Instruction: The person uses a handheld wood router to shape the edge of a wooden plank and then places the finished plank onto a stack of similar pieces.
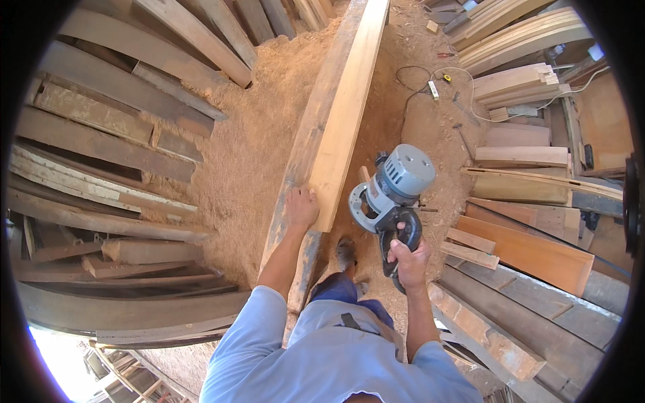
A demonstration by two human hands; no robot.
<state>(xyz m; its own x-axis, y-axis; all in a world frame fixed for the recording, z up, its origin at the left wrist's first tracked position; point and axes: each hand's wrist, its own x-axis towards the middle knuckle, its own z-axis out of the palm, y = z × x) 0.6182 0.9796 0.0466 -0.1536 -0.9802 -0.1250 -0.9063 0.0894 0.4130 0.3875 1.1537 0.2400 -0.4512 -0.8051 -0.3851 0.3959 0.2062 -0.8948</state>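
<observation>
Both hands are busy: my left hand (302,209) lies with bent fingers at the near end of a pale board (344,124), and I cannot tell whether it is gripping the wood or only pressing on it. My right hand (411,262) is wrapped round the black handle (415,230) of a grey router (402,178), holding it tilted, just to the right of the board, its ring-shaped base (358,213) apart from the wood. The board lies lengthwise on a weathered beam (295,164), running away from me, and its upper face looks smooth and clean, so I would judge that surface largely done. How much of the edge has been shaped is another matter: no cut profile shows from here, and I cannot see whether a bit sits in the router or whether it is running. With the base clear of the wood, I take it that no cutting is under way right now, so any edge work left waits on the tool meeting the board. Sawdust (252,161) lies on both sides of the beam, though nothing tells me how much came from this piece. Farther off to the right lie a white power strip (434,91) and a hammer (463,140), with stacked planks (516,84) beyond them
</observation>
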